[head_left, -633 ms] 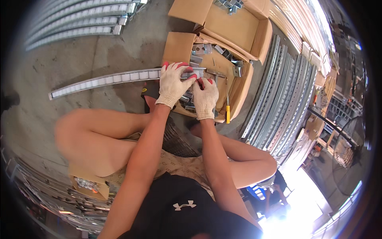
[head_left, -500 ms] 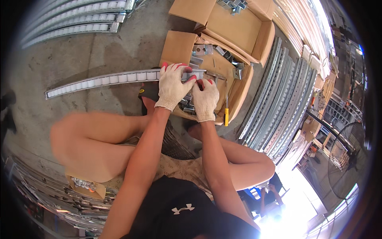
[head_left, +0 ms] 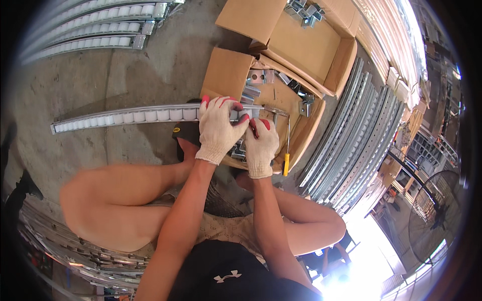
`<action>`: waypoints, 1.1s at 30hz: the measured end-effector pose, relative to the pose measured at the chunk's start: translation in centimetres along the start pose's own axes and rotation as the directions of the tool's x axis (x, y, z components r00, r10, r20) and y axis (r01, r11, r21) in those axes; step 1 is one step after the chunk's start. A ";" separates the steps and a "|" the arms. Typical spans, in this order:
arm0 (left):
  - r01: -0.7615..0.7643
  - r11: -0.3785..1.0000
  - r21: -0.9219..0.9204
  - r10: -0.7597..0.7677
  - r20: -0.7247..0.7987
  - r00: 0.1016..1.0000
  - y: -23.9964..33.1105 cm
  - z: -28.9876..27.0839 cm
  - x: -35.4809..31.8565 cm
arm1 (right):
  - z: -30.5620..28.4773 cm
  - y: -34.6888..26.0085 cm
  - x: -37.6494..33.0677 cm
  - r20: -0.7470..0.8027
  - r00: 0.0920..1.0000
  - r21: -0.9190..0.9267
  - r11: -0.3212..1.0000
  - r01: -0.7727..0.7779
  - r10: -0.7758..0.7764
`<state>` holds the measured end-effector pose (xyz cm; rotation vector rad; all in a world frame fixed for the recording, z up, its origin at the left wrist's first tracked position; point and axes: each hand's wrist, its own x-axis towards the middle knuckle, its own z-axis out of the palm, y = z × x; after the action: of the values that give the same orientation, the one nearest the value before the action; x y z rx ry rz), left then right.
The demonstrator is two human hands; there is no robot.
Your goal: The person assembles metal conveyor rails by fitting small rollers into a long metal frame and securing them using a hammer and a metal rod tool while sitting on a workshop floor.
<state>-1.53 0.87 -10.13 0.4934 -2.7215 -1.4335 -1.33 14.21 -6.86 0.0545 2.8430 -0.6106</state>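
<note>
Gripping the roller track (head_left: pixel 140 116), whose right end lies over the open box (head_left: pixel 228 72), the left hand (head_left: pixel 222 129) curls across it; the right hand (head_left: pixel 263 145) bunches just beside, its pinch too hidden to tell. 1 yellow-handled screwdriver (head_left: pixel 286 164) lies nearby.

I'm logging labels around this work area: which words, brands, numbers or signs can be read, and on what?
No readable words or numbers.
Black shirt: a pale emblem without letters.
Black shoe: a yellow oval mark, too small to read.
Patterned shorts: small repeated marks, too small to read.
Roller track and nearer cardboard box: no lettering I can make out.
</note>
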 end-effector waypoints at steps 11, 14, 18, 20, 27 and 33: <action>0.011 0.999 -0.051 -0.008 0.053 0.999 0.1 -0.9 0.0 | 0.8 2.3 0.0 -0.058 0.988 0.015 0.989 0.146 -0.145; 0.016 0.999 -0.039 -0.013 0.073 0.997 0.1 -1.1 0.2 | 0.3 1.8 0.2 -0.035 0.979 -0.015 0.979 0.202 -0.202; 0.036 0.999 -0.031 -0.034 0.073 0.997 0.2 -0.9 0.2 | -0.2 1.5 0.5 -0.015 0.975 -0.035 0.975 0.221 -0.221; 0.050 0.998 -0.032 -0.047 0.088 0.995 0.3 -1.1 0.3 | -0.3 1.5 0.8 0.016 0.979 -0.015 0.979 0.202 -0.202; 0.038 0.999 -0.008 -0.037 0.091 0.995 0.3 -1.0 0.3 | -0.2 1.7 0.8 0.015 0.976 -0.027 0.976 0.218 -0.218; 0.033 0.999 -0.013 -0.031 0.088 0.996 0.3 -1.0 0.2 | -0.1 1.6 0.5 -0.003 0.984 0.010 0.983 0.181 -0.181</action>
<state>-1.63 0.20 -9.29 0.4872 -2.7802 -1.5170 -1.66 15.72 -7.55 -0.2036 2.8674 -0.6617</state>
